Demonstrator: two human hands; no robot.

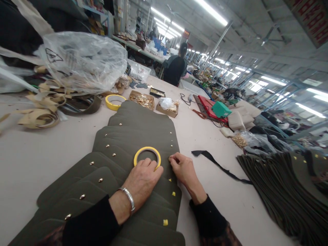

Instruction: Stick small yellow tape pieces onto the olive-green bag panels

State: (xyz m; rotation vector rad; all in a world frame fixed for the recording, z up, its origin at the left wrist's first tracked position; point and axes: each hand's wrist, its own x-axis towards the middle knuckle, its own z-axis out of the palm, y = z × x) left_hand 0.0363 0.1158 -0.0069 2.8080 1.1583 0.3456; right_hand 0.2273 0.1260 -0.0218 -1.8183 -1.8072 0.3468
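Note:
My left hand is closed on a roll of yellow tape, with its fingers through and over the near rim. Under it lie overlapping dark olive fabric panels, dotted with small shiny metal studs on the left side. At the panels' right edge, my right hand has thumb and forefinger pinched together. What those fingertips hold, if anything, is too small to make out. Small pieces of yellow tape stick to the panels below the right hand.
Another yellow tape roll and small boxes of metal parts sit beyond the panels. A black strip and a stack of olive panels lie right. A plastic bag is left; a person is farther back.

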